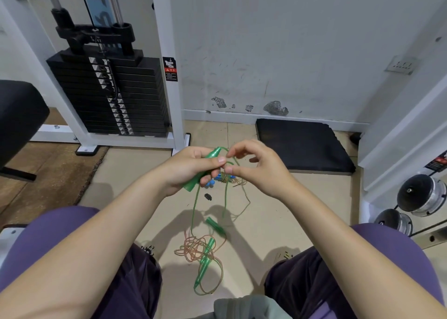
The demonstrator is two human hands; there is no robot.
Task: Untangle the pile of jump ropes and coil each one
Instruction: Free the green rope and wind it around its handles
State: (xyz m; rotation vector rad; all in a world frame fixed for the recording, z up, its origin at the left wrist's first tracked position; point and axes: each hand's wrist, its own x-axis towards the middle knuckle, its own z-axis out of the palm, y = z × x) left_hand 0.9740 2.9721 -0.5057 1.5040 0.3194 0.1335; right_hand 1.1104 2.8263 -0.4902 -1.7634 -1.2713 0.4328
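**Winding green rope at one handle, tangle still on floor**

Left hand [191, 167] grips a green handle [202, 171], fingers curled round it, thumb pressing the green rope [193, 212] against it. Right hand [256, 166] pinches the rope loop near the handle tip between thumb and forefinger, other fingers loosely spread. Rope hangs from the hands to a tangled pile [202, 251] on the floor [278, 209] between the feet, near the frame's lower edge; two more green handles [215, 225] lie at and in the pile.

To do it well: keep the handle steady, feed even loops, draw slack gently so the pile doesn't knot tighter, free the orange strands first.

Hard to make out: a blue-handled bundle [223, 178] behind the fingers, mostly hidden; which rope owns which handle; how many ropes there are; the rope's path under the right hand
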